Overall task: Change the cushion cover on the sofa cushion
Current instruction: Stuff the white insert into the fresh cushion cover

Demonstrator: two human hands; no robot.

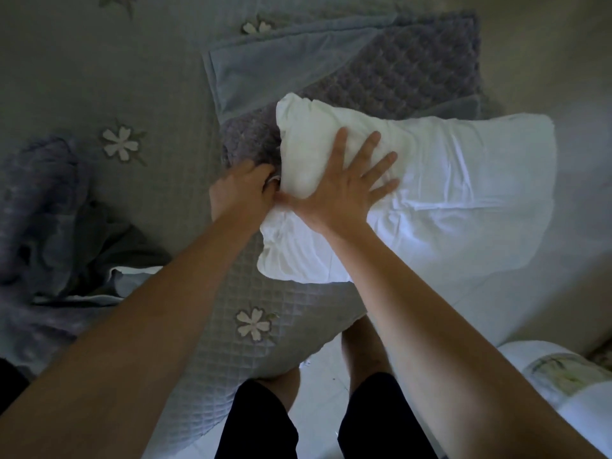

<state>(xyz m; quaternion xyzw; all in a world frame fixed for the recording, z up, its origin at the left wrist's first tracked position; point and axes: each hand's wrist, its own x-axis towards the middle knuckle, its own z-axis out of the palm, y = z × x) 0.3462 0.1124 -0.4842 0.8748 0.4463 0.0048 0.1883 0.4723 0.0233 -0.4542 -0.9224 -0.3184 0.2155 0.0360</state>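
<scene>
The bare white cushion insert (447, 193) lies on the sofa seat (132, 77), which is spread with a grey-green quilted throw stitched with pale flowers. Its long axis runs left to right across the view, tilted slightly, with its right end reaching past the throw onto the plain pale part of the seat and its left end pointing toward the middle of the seat. The insert is uncovered, soft and creased, with a fold pressed into it near the left end where it bulges upward.

Behind it, partly under its far edge, lies the grey-purple textured cushion cover (397, 71), flat, with a smooth blue-grey panel folded over its left part. The insert's left end touches the cover's near left corner.

The right hand (341, 190) lies flat on the insert's left part, grip wide, fingers spread, palm down. The left hand (245, 187) is closed at the insert's left edge where it meets the cover; its fingers curl around fabric there, but which layer they pinch cannot be told.

A second purple textured fabric (36, 200) lies crumpled at the seat's left edge.
</scene>
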